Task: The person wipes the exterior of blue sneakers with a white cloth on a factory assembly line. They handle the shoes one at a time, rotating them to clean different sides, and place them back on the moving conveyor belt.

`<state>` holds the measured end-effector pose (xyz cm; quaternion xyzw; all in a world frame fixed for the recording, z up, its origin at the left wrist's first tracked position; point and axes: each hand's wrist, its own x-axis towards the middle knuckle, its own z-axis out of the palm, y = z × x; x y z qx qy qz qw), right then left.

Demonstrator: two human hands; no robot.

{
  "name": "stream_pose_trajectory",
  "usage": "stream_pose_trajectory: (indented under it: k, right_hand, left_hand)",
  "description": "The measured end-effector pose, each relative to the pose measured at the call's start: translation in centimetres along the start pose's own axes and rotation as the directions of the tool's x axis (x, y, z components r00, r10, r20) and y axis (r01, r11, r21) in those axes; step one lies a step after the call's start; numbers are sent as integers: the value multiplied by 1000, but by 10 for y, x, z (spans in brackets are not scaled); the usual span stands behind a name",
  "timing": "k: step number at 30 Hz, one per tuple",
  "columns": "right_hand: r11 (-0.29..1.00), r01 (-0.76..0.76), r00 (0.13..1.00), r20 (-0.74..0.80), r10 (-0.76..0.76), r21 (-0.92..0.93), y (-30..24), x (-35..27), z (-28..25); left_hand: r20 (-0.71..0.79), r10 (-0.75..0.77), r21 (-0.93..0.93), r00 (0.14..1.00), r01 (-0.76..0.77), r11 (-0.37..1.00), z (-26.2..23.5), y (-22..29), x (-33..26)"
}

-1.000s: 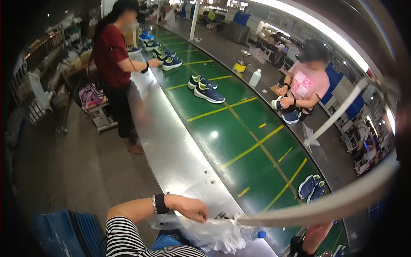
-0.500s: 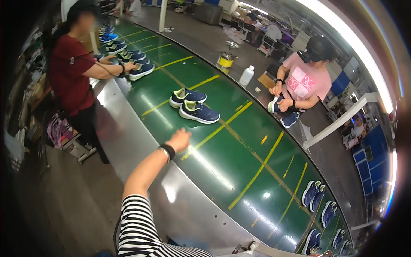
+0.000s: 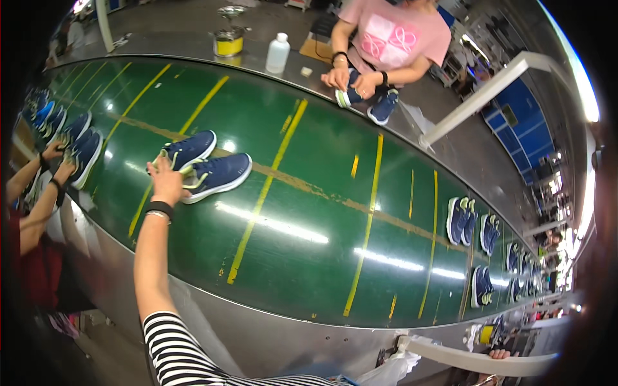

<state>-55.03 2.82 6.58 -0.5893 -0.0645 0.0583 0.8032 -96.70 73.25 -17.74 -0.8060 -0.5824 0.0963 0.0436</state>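
Left hand (image 3: 167,183) out over the green belt (image 3: 309,212), down on a pair of blue sneakers (image 3: 203,164).

The left arm, striped sleeve and black wristband (image 3: 158,208), stretched across the glossy green conveyor belt with its yellow lines; the fingers lay spread on the heel ends of the two navy mesh sneakers with pale soles, touching them, though a closed grip couldn't be made out. The right hand was out of sight. Across the belt, a person in a pink shirt (image 3: 393,38) worked on another blue shoe (image 3: 370,103), near a white plastic bottle (image 3: 277,53) and a yellow tin (image 3: 228,42) on the metal desk (image 3: 167,29). More blue pairs (image 3: 473,222) sat well apart along the belt to the right.
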Motion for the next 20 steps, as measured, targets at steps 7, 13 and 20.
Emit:
stream_pose_trajectory:
  k: [7, 13, 20]
  right_hand:
    - [992, 113, 861, 503, -70, -55, -16, -1, -27]
    - [970, 163, 986, 15, -168, 182, 3, -22, -8]
    - [951, -4, 999, 51, -12, 308, 20, -18, 28]
  left_hand:
    - [315, 74, -34, 946, -67, 997, -13, -19, 20]
    - [150, 391, -314, 908, -332, 890, -8, 32, -64]
    - [409, 815, -732, 411, -385, 562, -176, 99, -221]
